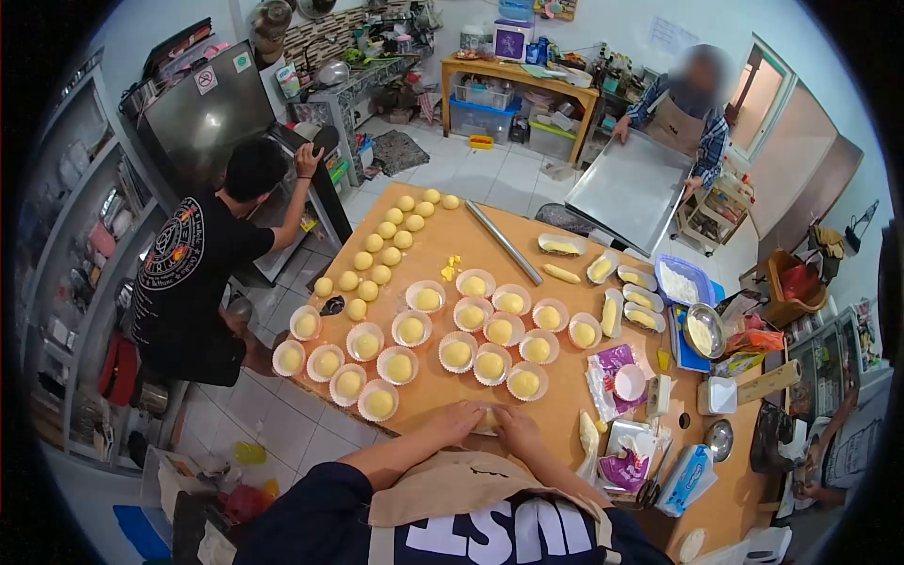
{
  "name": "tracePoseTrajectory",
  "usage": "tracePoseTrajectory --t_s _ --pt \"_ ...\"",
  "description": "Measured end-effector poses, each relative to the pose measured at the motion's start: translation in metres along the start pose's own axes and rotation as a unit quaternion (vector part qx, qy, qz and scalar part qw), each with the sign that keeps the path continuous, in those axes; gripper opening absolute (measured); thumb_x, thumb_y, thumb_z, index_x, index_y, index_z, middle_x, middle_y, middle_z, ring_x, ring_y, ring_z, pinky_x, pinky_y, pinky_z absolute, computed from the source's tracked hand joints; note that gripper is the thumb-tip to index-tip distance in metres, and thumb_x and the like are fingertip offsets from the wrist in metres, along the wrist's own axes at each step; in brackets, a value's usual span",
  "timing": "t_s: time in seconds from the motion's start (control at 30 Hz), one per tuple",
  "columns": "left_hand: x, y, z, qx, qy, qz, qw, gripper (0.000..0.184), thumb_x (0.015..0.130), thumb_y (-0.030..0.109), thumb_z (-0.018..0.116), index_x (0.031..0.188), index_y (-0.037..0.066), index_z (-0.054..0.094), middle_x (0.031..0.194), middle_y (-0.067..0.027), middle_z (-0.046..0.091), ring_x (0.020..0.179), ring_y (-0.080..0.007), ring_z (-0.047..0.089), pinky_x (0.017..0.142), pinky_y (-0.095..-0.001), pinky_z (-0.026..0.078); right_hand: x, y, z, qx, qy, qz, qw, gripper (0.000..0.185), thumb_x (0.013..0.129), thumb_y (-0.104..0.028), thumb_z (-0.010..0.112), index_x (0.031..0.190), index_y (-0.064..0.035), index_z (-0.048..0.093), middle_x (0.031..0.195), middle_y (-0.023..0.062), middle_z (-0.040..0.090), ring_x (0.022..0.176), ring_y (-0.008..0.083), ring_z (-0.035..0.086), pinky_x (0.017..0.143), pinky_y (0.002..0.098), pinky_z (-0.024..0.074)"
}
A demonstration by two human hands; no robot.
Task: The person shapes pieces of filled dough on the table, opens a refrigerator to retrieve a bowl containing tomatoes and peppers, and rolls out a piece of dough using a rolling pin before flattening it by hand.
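Left hand (456,422): over the near edge of the worktable (414,264), fingers bent towards the right hand; how far they are open cannot be told.
Right hand (517,429): at that same table edge, fingers meeting the left's; its opening cannot be told either.
Pale piece (487,421): at the table's near edge, between both hands and touched by them, mostly hidden; how firmly it is held cannot be told.
Blue packet (685,480): on the table's near right part.
Cupped dough balls (411,330): in white paper cups, across the table's middle and near left.
Metal bowl (702,331): at the table's right side, yellowish contents.
Uncupped dough balls (348,281): in rows along the table's far left side.
Metal rod (504,242): lying aslant on the table's far part.
Person in black (202,254): left of the table, by the fridge (212,108).
Aproned person (683,118): beyond the table's far right, both hands on a metal tray (631,188).
Wooden bench (471,69): well beyond the table, against the wall.
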State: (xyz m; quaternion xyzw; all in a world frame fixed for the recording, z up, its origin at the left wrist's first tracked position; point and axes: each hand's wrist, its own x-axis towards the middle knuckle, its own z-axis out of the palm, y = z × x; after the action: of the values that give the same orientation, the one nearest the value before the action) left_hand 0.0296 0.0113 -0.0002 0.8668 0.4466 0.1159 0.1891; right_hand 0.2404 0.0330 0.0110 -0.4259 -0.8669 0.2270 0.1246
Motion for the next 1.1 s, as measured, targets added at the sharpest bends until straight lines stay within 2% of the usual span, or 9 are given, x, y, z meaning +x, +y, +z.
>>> tracePoseTrajectory --t_s 0.17,0.27,0.37,0.57,0.67,0.77,0.87,0.97,1.1 --pt "-0.001 -0.005 0.011 -0.006 -0.054 -0.039 0.998 0.025 0.079 0.01 0.059 0.103 0.004 0.058 0.107 -0.0162 0.057 0.101 -0.0331 0.058 0.085 -0.0407 0.049 -0.001 0.006 0.001 -0.027 -0.041 0.002 0.999 0.042 0.075 -0.012 0.067 0.116 -0.0058 0.058 0.113 0.0142 0.06 0.106 0.0321 0.057 0.091 0.041 0.0462" --pt "-0.002 -0.009 0.018 0.007 -0.023 -0.023 0.999 0.034 0.076 0.011 0.065 0.108 0.005 0.056 0.11 -0.0164 0.058 0.104 -0.0332 0.058 0.084 -0.0418 0.049 0.001 0.001 -0.003 0.013 -0.033 0.019 0.999 0.045 0.073 -0.012 0.068 0.116 -0.0063 0.056 0.112 0.0145 0.06 0.107 0.0314 0.057 0.092 0.0407 0.0453" --pt "0.004 -0.004 0.015 -0.079 -0.063 -0.109 0.989 0.043 0.075 0.015 0.069 0.113 0.007 0.053 0.112 -0.015 0.058 0.106 -0.033 0.058 0.084 -0.0444 0.048 0.003 0.003 -0.002 -0.009 -0.041 -0.026 0.999 0.045 0.073 -0.013 0.069 0.115 -0.0067 0.056 0.112 0.0142 0.06 0.107 0.0313 0.057 0.093 0.0413 0.0445" --pt "0.008 -0.005 0.03 -0.06 -0.036 -0.133 0.989 0.053 0.073 0.018 0.071 0.122 0.014 0.05 0.111 -0.0087 0.06 0.108 -0.03 0.058 0.087 -0.0475 0.046 0.005 -0.006 -0.008 -0.025 -0.074 0.002 0.997 0.045 0.073 -0.012 0.069 0.116 -0.0074 0.056 0.113 0.0143 0.06 0.108 0.0311 0.056 0.092 0.0417 0.0446" --pt "0.018 0.007 0.007 -0.038 -0.155 -0.193 0.968 0.049 0.074 0.018 0.07 0.12 0.015 0.053 0.113 -0.0081 0.06 0.11 -0.0282 0.057 0.089 -0.0481 0.045 0.006 0.002 -0.002 -0.05 -0.113 0.016 0.992 0.043 0.072 -0.013 0.07 0.113 -0.0072 0.058 0.113 0.0137 0.059 0.107 0.0312 0.056 0.091 0.0417 0.0449" --pt "0.01 0.009 0.002 -0.032 -0.095 -0.139 0.985 0.044 0.074 0.017 0.07 0.116 0.015 0.057 0.112 -0.0083 0.061 0.109 -0.0273 0.058 0.089 -0.0486 0.044 0.005 -0.007 -0.01 -0.032 -0.075 0.008 0.997 0.038 0.072 -0.013 0.07 0.108 -0.0063 0.059 0.111 0.0135 0.059 0.106 0.0312 0.056 0.091 0.0419 0.0451" --pt "0.012 0.016 -0.007 -0.14 -0.029 -0.184 0.973 0.035 0.073 0.017 0.069 0.107 0.014 0.062 0.111 -0.0075 0.06 0.109 -0.027 0.057 0.088 -0.0483 0.045 0.005 -0.011 -0.016 0.013 -0.056 -0.013 0.998 0.036 0.072 -0.013 0.07 0.105 -0.0059 0.059 0.112 0.0131 0.058 0.106 0.0314 0.056 0.089 0.0416 0.0455" --pt "0.018 0.01 0.005 -0.077 -0.123 -0.216 0.966 0.036 0.073 0.016 0.07 0.108 0.016 0.063 0.112 -0.0067 0.059 0.11 -0.0274 0.056 0.089 -0.0476 0.044 0.004 -0.003 -0.005 -0.032 -0.085 -0.004 0.996 0.036 0.072 -0.013 0.07 0.106 -0.0068 0.059 0.113 0.0127 0.056 0.108 0.0311 0.055 0.088 0.0425 0.0452" --pt "0.009 0.005 0.021 -0.041 -0.073 -0.174 0.981 0.035 0.073 0.017 0.07 0.107 0.016 0.062 0.115 -0.0064 0.061 0.111 -0.0276 0.056 0.09 -0.0473 0.042 0.003 -0.001 0.001 -0.061 -0.094 0.01 0.994 0.036 0.073 -0.014 0.07 0.107 -0.0075 0.059 0.114 0.0122 0.055 0.109 0.0308 0.054 0.088 0.0439 0.0444"
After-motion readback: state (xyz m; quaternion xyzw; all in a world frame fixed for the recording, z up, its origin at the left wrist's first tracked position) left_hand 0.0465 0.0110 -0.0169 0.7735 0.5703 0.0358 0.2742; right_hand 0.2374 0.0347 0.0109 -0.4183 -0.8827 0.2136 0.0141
